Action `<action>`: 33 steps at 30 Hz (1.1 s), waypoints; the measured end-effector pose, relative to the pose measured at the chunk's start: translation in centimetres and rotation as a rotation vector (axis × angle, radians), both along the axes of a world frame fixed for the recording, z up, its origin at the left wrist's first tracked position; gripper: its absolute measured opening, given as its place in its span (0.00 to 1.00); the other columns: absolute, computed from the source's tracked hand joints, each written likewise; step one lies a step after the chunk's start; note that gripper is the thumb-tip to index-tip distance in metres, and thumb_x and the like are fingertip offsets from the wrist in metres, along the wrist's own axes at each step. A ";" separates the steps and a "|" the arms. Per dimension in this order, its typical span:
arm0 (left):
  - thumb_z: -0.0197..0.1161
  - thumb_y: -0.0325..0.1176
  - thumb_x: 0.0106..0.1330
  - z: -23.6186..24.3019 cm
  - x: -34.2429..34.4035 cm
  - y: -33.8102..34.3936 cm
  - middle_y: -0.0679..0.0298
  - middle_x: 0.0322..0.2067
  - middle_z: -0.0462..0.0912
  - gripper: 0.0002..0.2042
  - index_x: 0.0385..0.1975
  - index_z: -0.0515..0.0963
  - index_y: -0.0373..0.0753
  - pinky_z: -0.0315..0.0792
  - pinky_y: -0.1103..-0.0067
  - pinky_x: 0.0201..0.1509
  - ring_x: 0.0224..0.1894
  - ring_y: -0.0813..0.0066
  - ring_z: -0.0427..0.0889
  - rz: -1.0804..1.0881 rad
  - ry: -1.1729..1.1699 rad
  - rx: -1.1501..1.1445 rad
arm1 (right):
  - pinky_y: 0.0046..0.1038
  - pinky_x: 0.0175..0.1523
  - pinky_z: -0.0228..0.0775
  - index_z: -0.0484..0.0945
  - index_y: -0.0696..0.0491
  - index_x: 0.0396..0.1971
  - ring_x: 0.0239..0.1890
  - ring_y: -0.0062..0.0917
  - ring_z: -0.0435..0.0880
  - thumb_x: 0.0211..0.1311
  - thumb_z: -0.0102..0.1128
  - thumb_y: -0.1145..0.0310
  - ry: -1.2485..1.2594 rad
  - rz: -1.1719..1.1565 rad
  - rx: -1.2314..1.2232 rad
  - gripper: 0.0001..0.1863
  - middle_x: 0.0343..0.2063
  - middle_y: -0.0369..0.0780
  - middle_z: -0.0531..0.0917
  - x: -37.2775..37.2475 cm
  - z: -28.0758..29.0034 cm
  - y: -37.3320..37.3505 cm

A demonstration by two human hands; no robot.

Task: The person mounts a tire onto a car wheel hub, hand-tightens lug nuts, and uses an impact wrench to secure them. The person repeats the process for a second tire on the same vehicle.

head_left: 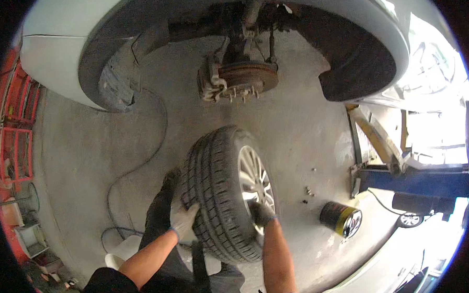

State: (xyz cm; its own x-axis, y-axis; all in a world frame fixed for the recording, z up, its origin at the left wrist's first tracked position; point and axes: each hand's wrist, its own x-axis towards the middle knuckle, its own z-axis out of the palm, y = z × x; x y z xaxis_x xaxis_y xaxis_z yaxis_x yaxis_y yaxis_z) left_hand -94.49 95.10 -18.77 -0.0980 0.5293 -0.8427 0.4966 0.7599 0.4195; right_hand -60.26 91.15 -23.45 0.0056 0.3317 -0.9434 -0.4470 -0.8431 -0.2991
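Note:
A car wheel with a black tyre (215, 194) and a silver alloy rim (254, 172) stands upright at my legs. My left hand (185, 216), in a light work glove, is pressed round the tyre's tread on the left side. My right hand (262, 216), also gloved, grips the lower part of the rim, its fingers partly hidden among the spokes. Above, inside the pale car's wheel arch (372, 62), a bare hub with a rusty brake disc (257, 77), caliper (211, 82) and protruding studs is exposed.
A hose (158, 144) snakes across the concrete floor (129, 135) on the left, near red metal shelving (20, 145). At the right are small metal pieces (309, 193), a black-and-yellow drum (331, 215), a yellow lift arm (375, 130) and blue lift base (424, 180).

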 end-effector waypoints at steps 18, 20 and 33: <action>0.58 0.77 0.58 10.3 19.4 9.0 0.37 0.70 0.66 0.61 0.78 0.46 0.31 0.64 0.64 0.73 0.71 0.45 0.69 -0.915 0.092 0.400 | 0.39 0.53 0.79 0.81 0.53 0.53 0.49 0.37 0.86 0.75 0.54 0.54 -0.730 0.671 0.504 0.20 0.48 0.42 0.87 1.2 -6.2 -17.1; 0.58 0.77 0.58 11.0 21.6 9.7 0.38 0.68 0.69 0.60 0.78 0.48 0.34 0.67 0.63 0.71 0.68 0.45 0.73 -1.021 0.051 0.499 | 0.40 0.50 0.79 0.83 0.53 0.48 0.46 0.38 0.87 0.73 0.57 0.58 -0.674 0.650 0.232 0.16 0.43 0.43 0.88 1.4 -0.8 -15.2; 0.60 0.68 0.62 16.2 33.5 5.2 0.43 0.75 0.58 0.53 0.76 0.52 0.31 0.60 0.66 0.77 0.75 0.49 0.62 -1.860 -0.149 0.648 | 0.41 0.63 0.73 0.76 0.59 0.58 0.61 0.46 0.79 0.69 0.60 0.61 -1.633 0.094 0.057 0.23 0.57 0.52 0.81 16.8 15.8 -18.3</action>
State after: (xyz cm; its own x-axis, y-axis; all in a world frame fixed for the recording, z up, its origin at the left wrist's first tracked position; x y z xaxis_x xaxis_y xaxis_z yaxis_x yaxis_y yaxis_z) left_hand -60.96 100.29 -2.57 0.8851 0.0548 -0.4621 0.3008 -0.8251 0.4782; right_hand -43.49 72.87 -7.65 0.9054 0.4208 0.0559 0.4058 -0.8194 -0.4049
